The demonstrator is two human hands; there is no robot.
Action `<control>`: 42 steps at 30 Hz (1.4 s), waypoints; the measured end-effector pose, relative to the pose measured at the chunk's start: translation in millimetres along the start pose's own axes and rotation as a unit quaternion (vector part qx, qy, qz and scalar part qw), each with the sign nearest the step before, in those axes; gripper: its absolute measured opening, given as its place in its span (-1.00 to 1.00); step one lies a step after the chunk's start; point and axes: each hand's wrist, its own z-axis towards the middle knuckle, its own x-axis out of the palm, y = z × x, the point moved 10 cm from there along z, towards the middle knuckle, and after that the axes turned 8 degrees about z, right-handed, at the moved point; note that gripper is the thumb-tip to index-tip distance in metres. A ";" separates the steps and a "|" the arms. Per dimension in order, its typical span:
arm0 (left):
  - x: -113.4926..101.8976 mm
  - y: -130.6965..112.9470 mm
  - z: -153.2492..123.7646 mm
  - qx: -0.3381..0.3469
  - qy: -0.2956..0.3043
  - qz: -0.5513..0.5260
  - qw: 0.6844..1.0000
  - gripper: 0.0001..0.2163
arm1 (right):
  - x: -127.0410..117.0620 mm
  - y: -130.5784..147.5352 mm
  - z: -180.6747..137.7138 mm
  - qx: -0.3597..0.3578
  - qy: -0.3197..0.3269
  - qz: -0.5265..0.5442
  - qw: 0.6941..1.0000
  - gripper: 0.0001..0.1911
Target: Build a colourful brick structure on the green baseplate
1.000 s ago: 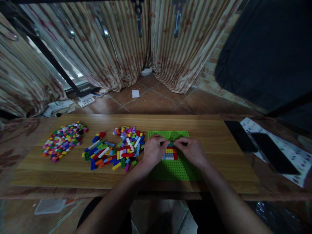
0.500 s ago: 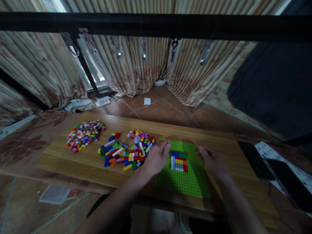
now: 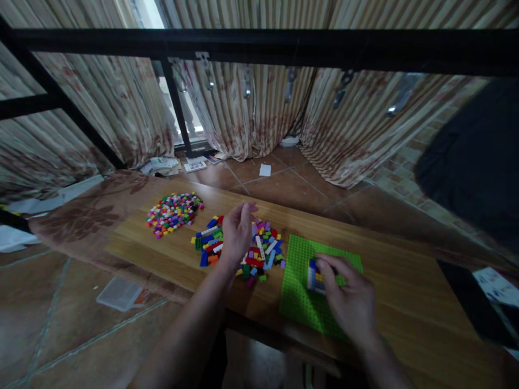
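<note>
The brick block (image 3: 314,278), with blue, white and yellow showing, is on the green baseplate (image 3: 299,303), inside its edges; its right part is hidden. The right hand (image 3: 351,294) is over the right half of the baseplate, thumb and forefinger bent nearly together at the block's far edge. Contact appears likely; a grip cannot be confirmed.

The left hand (image 3: 238,232) is well left of the baseplate, above the mixed brick pile (image 3: 254,262). Its fingers are loosely curled; whether they hold anything cannot be determined.

Change noted: half a second ago the left hand was at the baseplate's left edge and the right was clear of the block. The hands are now divided between built work and loose stock.

Farther left of the baseplate is a heap of small pieces (image 3: 174,214), also on the table (image 3: 413,302).
</note>
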 end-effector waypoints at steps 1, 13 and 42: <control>-8.5 5.1 4.0 -0.020 -0.016 -0.022 0.999 -0.64 | 16.6 10.6 -4.8 -0.029 0.040 0.000 0.999 -0.79; -36.9 43.5 10.9 -0.188 -0.039 -0.203 0.960 -0.69 | 120.5 35.2 -38.2 -0.119 0.173 -0.092 0.973 -0.69; 29.5 26.5 -36.2 0.069 0.402 0.347 0.844 -0.90 | 112.7 8.3 -22.3 -0.040 0.100 -0.079 0.991 -0.71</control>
